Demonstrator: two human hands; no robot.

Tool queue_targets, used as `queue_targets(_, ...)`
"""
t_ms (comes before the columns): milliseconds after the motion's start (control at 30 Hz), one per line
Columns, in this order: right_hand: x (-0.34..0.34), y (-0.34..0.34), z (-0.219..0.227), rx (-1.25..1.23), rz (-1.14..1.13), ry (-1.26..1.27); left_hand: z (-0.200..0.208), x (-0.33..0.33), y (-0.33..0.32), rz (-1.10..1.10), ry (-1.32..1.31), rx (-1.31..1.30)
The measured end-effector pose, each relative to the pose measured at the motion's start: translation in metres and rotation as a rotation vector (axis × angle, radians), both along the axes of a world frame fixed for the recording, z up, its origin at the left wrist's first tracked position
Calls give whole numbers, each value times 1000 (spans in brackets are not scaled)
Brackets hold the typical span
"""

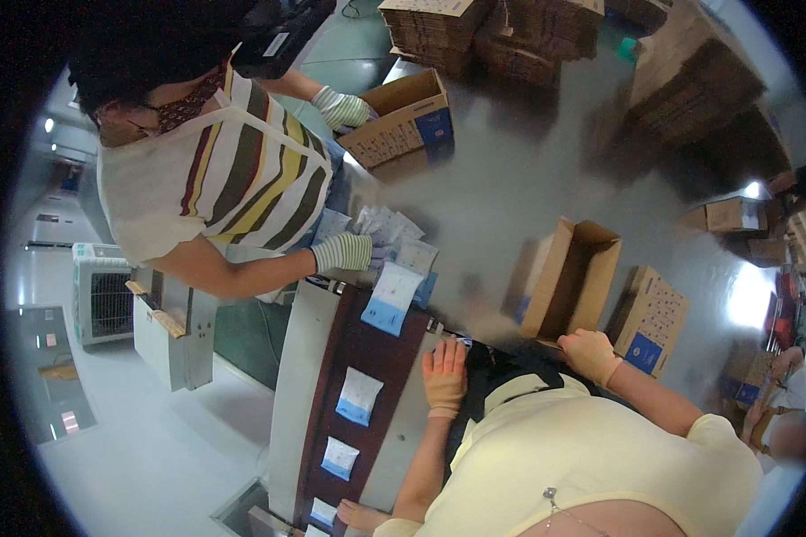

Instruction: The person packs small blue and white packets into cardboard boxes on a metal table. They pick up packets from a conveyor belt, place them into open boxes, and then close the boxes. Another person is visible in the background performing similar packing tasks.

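Note:
My left hand (445, 378) lies flat with fingers stretched out at the edge of the dark red conveyor belt (327, 412), holding nothing. My right hand (591, 356) is closed on the near corner of an open cardboard box (548, 285), which stands upright on the metal table. Its inside looks bare where it shows. Both hands seem to wear thin pale gloves. Beside the box, to the right, lies a closed cardboard box (651, 311) with a blue corner panel. White-and-blue packets (359, 396) lie spaced along the belt; one (392, 298) is at its far end.
Across the belt, a co-worker's gloved hand (345, 253) touches a heap of packets (390, 228); the other (342, 109) reaches into an open carton (398, 130). Flattened cardboard stacks (434, 36) stand far back. Another person's hand (360, 516) is near the belt's lower end.

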State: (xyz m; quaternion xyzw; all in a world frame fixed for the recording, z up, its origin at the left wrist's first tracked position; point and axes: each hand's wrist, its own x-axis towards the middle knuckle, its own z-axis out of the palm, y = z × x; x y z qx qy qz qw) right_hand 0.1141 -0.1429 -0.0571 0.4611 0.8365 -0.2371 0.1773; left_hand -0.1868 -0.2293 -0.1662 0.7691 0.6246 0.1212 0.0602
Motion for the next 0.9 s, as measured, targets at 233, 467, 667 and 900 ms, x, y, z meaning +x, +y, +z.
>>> queue_targets(233,2,-2,-5,12,-10,-6,1,0,3,-19,50,-60)
queue_targets(467,3,-1,-6,0,-34,5,2,2,5,-15,13,-69)
queue_targets(667,5,-1,-3,37,-50,34,9,4,8,-17,10,-25)
queue_targets(900,8,-5,-6,71,-17,60,9,2,4,-14,24,-20)
